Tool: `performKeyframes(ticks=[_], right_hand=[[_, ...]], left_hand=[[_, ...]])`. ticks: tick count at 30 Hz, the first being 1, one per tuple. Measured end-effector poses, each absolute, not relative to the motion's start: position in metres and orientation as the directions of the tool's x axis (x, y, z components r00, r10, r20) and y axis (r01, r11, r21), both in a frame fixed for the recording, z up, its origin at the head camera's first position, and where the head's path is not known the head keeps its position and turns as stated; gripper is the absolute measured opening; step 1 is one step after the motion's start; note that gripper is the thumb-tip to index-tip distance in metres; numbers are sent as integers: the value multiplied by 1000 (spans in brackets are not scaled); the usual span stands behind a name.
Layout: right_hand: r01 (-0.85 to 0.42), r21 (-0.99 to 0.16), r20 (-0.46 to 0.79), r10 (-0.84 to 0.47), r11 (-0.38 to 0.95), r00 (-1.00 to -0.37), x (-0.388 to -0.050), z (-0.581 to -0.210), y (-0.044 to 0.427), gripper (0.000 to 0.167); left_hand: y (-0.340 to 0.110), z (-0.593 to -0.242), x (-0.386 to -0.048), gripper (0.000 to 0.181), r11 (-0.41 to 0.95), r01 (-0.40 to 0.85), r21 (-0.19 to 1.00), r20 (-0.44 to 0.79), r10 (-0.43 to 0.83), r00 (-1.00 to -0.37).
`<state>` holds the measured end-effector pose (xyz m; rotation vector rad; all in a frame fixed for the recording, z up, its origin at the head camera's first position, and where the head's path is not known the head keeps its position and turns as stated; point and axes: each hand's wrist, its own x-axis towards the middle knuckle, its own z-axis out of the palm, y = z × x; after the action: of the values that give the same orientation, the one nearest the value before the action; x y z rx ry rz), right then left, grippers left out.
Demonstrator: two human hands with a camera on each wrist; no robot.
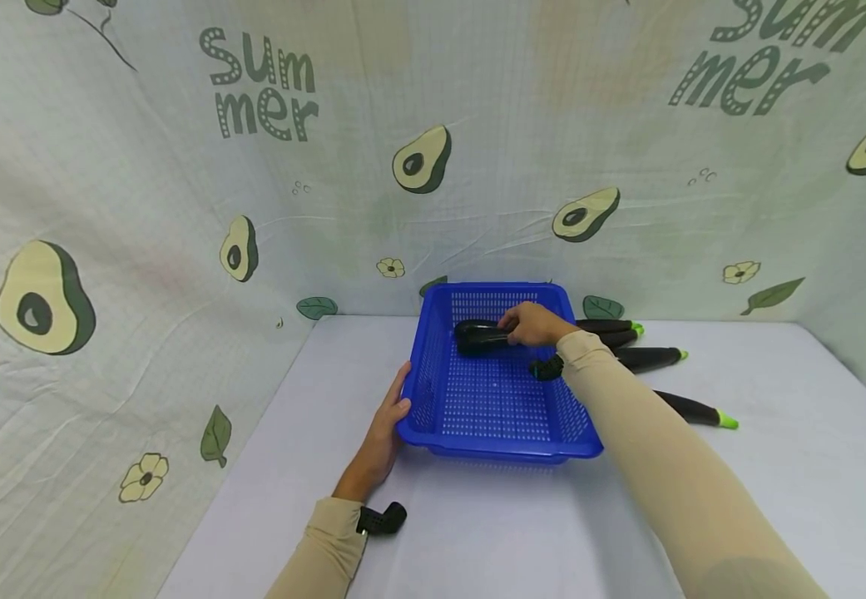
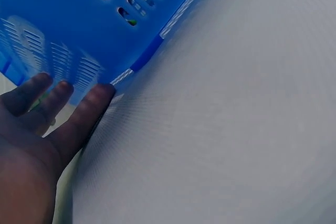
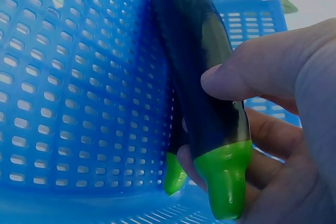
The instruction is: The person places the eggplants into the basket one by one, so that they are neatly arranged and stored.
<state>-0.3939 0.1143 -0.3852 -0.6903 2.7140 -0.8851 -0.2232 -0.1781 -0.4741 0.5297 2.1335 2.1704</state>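
Observation:
Inside the blue plastic basket (image 1: 492, 408), my right hand (image 1: 533, 324) grips a dark eggplant (image 3: 194, 61) near its bright green stem end, thumb on one side and fingers on the other. A second eggplant (image 3: 176, 174) lies behind it, mostly hidden, with its green stem end showing low down. Against the basket's left side rests my left hand (image 1: 383, 424). In the left wrist view, the fingers (image 2: 86, 114) of that hand stretch out straight and touch the basket's wall, without curling round it.
To the right of the basket several more eggplants (image 1: 650, 359) lie on the white table (image 1: 777, 499), partly behind my right arm; the nearest eggplant (image 1: 690, 408) points its stem rightward. An avocado-print cloth (image 1: 358, 208) hangs behind and to the left.

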Motion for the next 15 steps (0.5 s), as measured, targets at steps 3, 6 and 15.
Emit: performKeyframes(ticks=[3, 6, 15], right_hand=[[-376, -583, -44, -491, 720, -870, -394, -385, 114, 32], [-394, -559, -42, -499, 730, -865, -392, -384, 113, 33], [-416, -507, -58, -512, 755, -857, -394, -385, 113, 35]], left_hand=[[-179, -475, -224, 63, -50, 202, 978, 208, 275, -939], [-179, -474, -223, 63, -52, 207, 977, 213, 277, -937], [-178, -470, -221, 61, -31, 203, 979, 203, 278, -939]])
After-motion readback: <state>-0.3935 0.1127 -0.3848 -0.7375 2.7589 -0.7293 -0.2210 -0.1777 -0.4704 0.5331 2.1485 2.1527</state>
